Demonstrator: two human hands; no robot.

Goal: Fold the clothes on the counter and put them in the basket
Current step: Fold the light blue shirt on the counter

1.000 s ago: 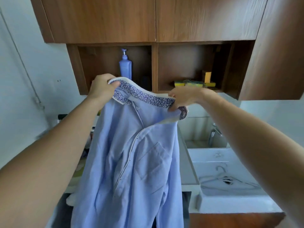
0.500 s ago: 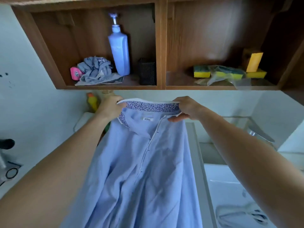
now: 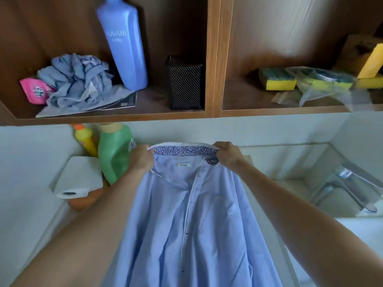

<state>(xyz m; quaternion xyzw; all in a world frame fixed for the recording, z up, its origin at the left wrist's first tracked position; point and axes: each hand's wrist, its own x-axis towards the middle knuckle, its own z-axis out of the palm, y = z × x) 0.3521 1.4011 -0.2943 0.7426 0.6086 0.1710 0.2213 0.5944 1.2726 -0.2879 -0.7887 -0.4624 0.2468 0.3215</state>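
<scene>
Two compartments split the shelf (image 3: 213,59): the left holds a crumpled cloth (image 3: 76,83), a blue bottle (image 3: 124,44) and a black mesh holder (image 3: 185,83); the right holds sponges (image 3: 277,78). Below, my left grip (image 3: 143,157) and right grip (image 3: 227,155) pinch either end of the collar (image 3: 184,150) of the blue shirt (image 3: 186,224), which drapes toward me.

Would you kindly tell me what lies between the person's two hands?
The floral-lined collar of the blue shirt stretches between the left hand and right hand, seen in the head view.

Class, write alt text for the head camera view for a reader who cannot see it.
The left hand and right hand hold a light blue shirt by its collar. Above, a shelf holds a blue bottle and sponges.
</scene>
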